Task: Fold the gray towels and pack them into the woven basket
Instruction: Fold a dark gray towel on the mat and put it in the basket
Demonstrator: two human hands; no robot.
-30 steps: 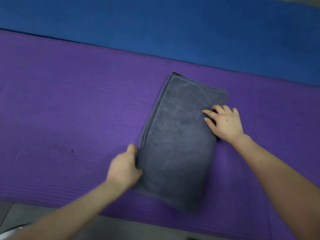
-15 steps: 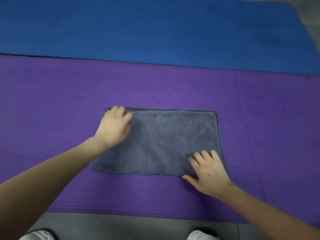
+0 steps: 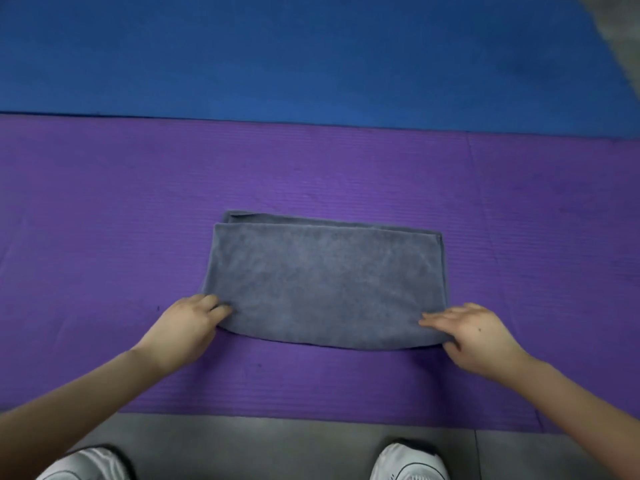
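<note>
Now the left hand (image 3: 187,327) has come down from the far corner; it and the right hand (image 3: 479,336) pinch the near corners of the gray towel (image 3: 325,282).

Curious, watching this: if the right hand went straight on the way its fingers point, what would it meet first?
The right hand points leftward along the near edge of the gray towel it holds, so more towel first; beyond that, probably the left hand at the opposite corner.

Fingertips of my left hand (image 3: 187,327) hide under the gray towel (image 3: 325,282), and the bottom edge crops my left shoe (image 3: 83,465) and right shoe (image 3: 408,462).
</note>
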